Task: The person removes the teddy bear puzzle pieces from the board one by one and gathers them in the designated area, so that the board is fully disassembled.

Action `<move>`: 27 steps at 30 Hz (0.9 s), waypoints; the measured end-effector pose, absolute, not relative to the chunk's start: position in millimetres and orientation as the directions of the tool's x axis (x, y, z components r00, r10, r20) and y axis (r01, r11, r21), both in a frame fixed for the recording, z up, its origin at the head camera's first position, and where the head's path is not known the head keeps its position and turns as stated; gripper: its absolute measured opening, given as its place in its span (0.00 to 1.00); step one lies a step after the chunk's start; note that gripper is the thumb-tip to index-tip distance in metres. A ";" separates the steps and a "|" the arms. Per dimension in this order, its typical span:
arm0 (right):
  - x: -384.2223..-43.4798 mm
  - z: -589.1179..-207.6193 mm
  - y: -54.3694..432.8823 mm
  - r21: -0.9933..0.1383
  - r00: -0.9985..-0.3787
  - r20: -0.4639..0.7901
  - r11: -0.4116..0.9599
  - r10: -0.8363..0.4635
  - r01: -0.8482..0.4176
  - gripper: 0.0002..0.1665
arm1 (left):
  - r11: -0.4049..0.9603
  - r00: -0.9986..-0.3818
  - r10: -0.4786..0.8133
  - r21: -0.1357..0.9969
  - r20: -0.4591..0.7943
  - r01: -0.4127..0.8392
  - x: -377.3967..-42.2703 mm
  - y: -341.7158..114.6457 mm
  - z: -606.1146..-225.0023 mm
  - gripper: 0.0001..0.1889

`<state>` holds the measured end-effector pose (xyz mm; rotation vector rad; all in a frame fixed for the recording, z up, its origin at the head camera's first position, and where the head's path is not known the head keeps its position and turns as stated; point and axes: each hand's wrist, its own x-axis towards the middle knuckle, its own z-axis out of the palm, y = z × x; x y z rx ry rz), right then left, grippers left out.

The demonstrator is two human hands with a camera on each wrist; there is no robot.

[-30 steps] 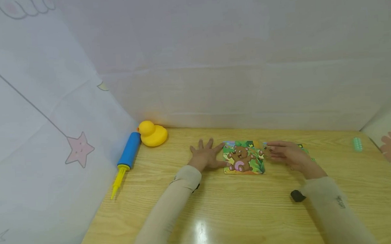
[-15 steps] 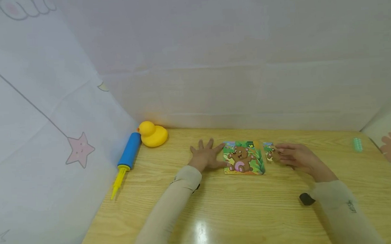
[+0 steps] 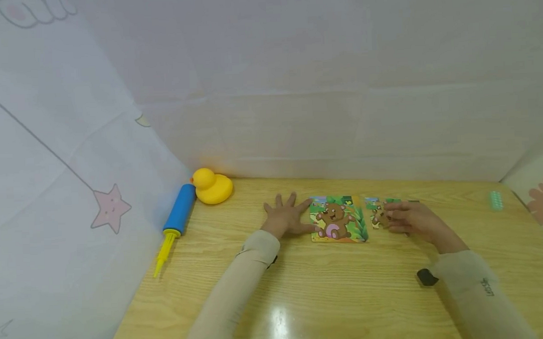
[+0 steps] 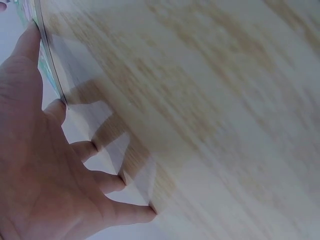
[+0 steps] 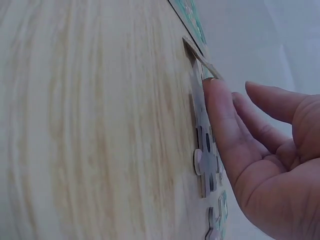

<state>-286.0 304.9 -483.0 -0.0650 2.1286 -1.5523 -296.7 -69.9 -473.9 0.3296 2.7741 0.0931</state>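
My left hand (image 3: 285, 220) lies with its fingers spread on the table at the left edge of a bear picture board (image 3: 338, 219). Its thumb and one finger touch the board's edge, which also shows in the left wrist view. My right hand (image 3: 414, 222) is right of the board, its fingertips at a jigsaw piece (image 3: 377, 219) with part of a bear on it. In the right wrist view that jigsaw piece (image 5: 200, 57) is tilted, one edge raised at a fingertip. Other jigsaw pieces (image 5: 206, 160) lie by and beneath the hand, partly hidden.
A yellow rubber duck (image 3: 213, 186) sits at the back left, by a blue and yellow hand pump (image 3: 179, 215). A small green knobbed block (image 3: 496, 200) stands at the far right. White printed cloth (image 3: 297, 128) walls the table behind and at the sides.
My right hand has moved right, away from the board, uncovering the bear piece; since half a second ago more pieces show around its fingers. My left hand has not moved.
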 end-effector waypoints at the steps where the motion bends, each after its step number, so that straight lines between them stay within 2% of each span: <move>1: -285.7 -482.5 304.4 -0.902 -0.872 -0.364 0.356 -0.328 0.242 0.37 | 0.971 -0.914 0.240 0.106 -0.328 0.217 -297.0 -69.7 -474.0 0.48; 13: -285.6 -471.4 307.0 -0.881 -0.863 -0.370 0.424 -0.345 0.208 0.34 | 0.973 -0.912 0.233 0.085 -0.339 0.217 -297.0 -69.0 -474.8 0.50; 27: -284.8 -470.4 306.5 -0.892 -0.866 -0.348 0.411 -0.359 0.188 0.36 | 0.971 -0.905 0.240 0.103 -0.350 0.217 -298.0 -68.6 -473.2 0.50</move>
